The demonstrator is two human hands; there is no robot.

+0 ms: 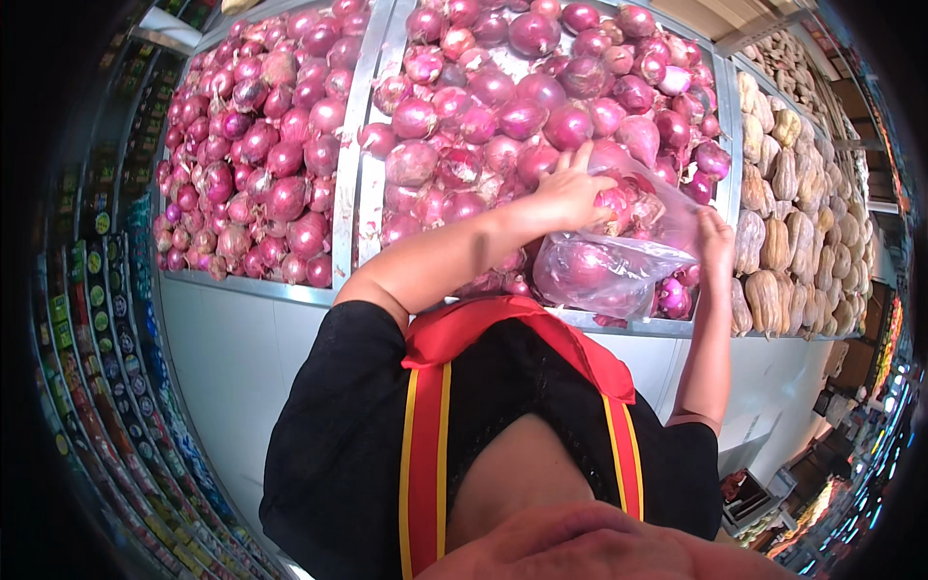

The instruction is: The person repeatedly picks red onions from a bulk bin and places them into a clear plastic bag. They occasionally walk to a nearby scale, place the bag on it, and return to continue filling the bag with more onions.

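A clear plastic bag (631,264) with several red onions inside lies tilted over the front of the middle onion bin. My right hand (715,235) pinches the right edge of its mouth and holds the film stretched. At the left side of the mouth is my left hand (573,194), with some fingers spread upward. Its thumb and forefinger touch a red onion (616,206) at the opening; whether they grip it or the film is unclear. Loose red onions (522,116) lie behind and to the left of the bag.
A metal divider (351,145) separates the middle bin from another heap of red onions (254,159). Butternut squashes (783,239) fill the bin at right. A metal rim (246,286) runs along the front. Packaged goods (109,355) line shelves at far left.
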